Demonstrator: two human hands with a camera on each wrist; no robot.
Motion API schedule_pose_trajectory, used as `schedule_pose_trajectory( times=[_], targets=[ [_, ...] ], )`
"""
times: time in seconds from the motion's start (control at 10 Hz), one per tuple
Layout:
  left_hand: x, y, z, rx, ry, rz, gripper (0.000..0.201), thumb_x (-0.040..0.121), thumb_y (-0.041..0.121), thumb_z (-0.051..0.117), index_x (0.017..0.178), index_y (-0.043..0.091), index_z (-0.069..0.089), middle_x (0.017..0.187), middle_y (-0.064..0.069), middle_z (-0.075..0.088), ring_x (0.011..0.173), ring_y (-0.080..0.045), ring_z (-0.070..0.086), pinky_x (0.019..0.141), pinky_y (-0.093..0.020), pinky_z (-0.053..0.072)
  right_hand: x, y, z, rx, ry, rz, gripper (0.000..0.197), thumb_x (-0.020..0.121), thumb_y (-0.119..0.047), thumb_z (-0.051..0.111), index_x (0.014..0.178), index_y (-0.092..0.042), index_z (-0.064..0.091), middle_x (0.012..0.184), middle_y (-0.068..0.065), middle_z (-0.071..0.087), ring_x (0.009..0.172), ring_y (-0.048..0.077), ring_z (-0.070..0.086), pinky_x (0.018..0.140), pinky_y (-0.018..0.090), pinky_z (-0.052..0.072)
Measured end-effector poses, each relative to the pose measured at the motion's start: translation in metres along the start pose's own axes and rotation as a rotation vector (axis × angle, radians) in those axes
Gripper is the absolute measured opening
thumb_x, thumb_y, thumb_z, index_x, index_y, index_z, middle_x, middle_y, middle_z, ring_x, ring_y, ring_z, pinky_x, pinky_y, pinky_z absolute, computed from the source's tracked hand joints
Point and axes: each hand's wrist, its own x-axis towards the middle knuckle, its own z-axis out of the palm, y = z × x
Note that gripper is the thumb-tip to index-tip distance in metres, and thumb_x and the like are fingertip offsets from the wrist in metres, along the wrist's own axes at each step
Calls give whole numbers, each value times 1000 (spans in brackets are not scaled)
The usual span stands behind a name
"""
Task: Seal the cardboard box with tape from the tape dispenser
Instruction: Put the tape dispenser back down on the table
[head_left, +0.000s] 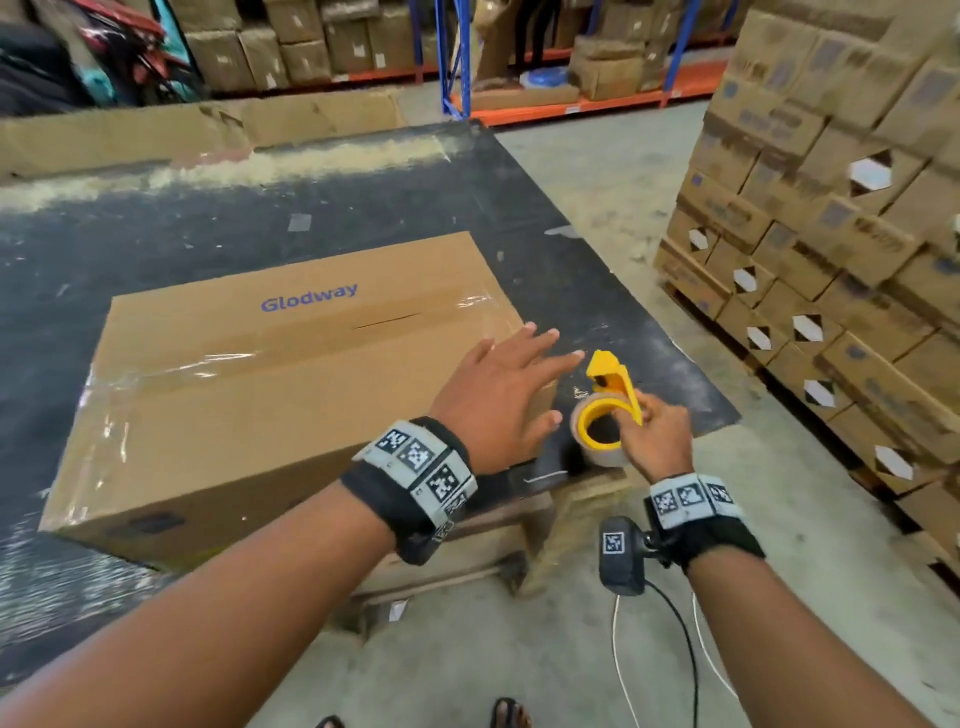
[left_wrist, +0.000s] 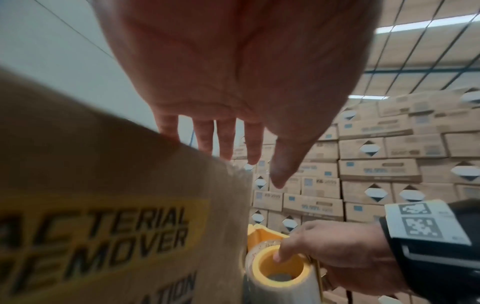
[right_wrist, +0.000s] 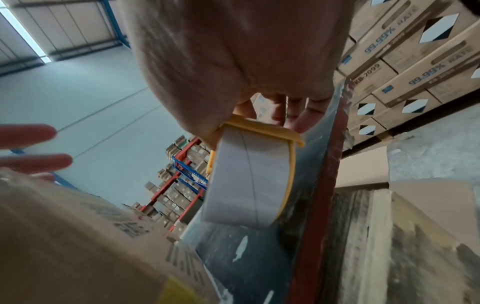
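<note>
A large brown cardboard box (head_left: 270, 374) marked "Glodway" lies on a dark table (head_left: 156, 228), with clear tape running along its top seam. My left hand (head_left: 501, 395) hovers over the box's near right corner, fingers straight and spread, holding nothing. In the left wrist view the left hand (left_wrist: 233, 98) shows an empty palm above the box (left_wrist: 103, 185). My right hand (head_left: 652, 436) grips a yellow tape dispenser (head_left: 608, 410) with a roll of clear tape, just right of the box on the table's corner. The right wrist view shows the tape roll (right_wrist: 249, 179) held under my fingers.
A tall pallet stack of cartons (head_left: 831, 234) stands close on the right. Shelving with more cartons (head_left: 519, 52) fills the back. A flattened cardboard sheet (head_left: 197, 130) lies along the table's far edge. The concrete floor (head_left: 519, 649) lies below, with my sandalled feet.
</note>
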Motion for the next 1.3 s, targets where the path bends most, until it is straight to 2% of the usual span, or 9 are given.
schedule_pose_trajectory(
  times=[0.1, 0.3, 0.4, 0.5, 0.6, 0.7, 0.9, 1.2, 1.3],
  targets=[
    [4, -7, 14, 61, 10, 0, 59, 96, 27, 55, 153, 38, 41, 166, 2, 35, 156, -22, 27, 123, -51, 26, 11, 1, 8, -68, -69, 11, 45, 83, -38, 61, 121, -18, 75, 110, 27, 72, 119, 46, 56, 104, 48, 44],
    [3, -15, 19, 89, 15, 10, 61, 96, 21, 55, 153, 39, 40, 166, 2, 35, 157, -22, 27, 123, -47, 24, 20, 3, 13, -38, -178, 50, 27, 85, -31, 62, 95, -11, 78, 99, 25, 71, 99, 44, 65, 74, 36, 46],
    [-3, -14, 14, 1, 31, 1, 61, 94, 25, 57, 152, 36, 42, 166, 0, 35, 156, -22, 28, 124, -49, 27, 13, -8, 0, -59, -174, 46, 43, 79, -40, 63, 110, -13, 75, 104, 19, 71, 106, 42, 64, 81, 41, 51],
    [-26, -15, 1, -78, 138, -67, 56, 93, 40, 57, 148, 33, 48, 161, 0, 42, 154, -21, 32, 121, -50, 32, -4, -30, -17, -72, -20, -79, 59, 83, -41, 68, 138, -22, 60, 127, 11, 57, 117, 32, 58, 96, 46, 50],
    [-76, -30, -15, -115, 258, -219, 51, 96, 48, 55, 145, 33, 52, 154, 3, 49, 150, -17, 36, 120, -49, 33, -34, -65, -25, 95, -16, -326, 46, 92, -32, 67, 137, -24, 59, 131, 3, 53, 108, 15, 57, 89, 30, 44],
    [-146, -58, -26, -111, 335, -404, 51, 94, 52, 54, 143, 36, 53, 153, 7, 48, 147, -15, 36, 120, -53, 30, -64, -93, -18, 194, -160, -487, 56, 93, -42, 64, 146, -32, 49, 138, -4, 52, 118, 8, 55, 94, 28, 46],
    [-280, -130, -51, 56, 367, -798, 59, 88, 67, 46, 141, 41, 52, 156, 3, 44, 150, -28, 33, 121, -61, 24, -96, -118, 3, 126, -150, -546, 55, 90, -37, 70, 143, -31, 54, 146, -2, 44, 124, 1, 39, 103, 28, 36],
    [-333, -168, -54, -202, 436, -761, 62, 91, 53, 61, 149, 44, 44, 160, 21, 31, 144, -8, 36, 114, -42, 41, -123, -140, 26, 135, -96, -550, 51, 88, -34, 72, 136, -28, 59, 140, 3, 49, 116, 2, 42, 102, 38, 45],
    [-345, -164, -54, -240, 562, -773, 61, 91, 38, 70, 148, 38, 47, 157, 14, 38, 141, -9, 43, 110, -37, 42, -134, -135, 18, 174, -95, -437, 66, 86, -43, 69, 147, -34, 47, 150, -1, 42, 131, 17, 44, 107, 50, 47]
  ],
)
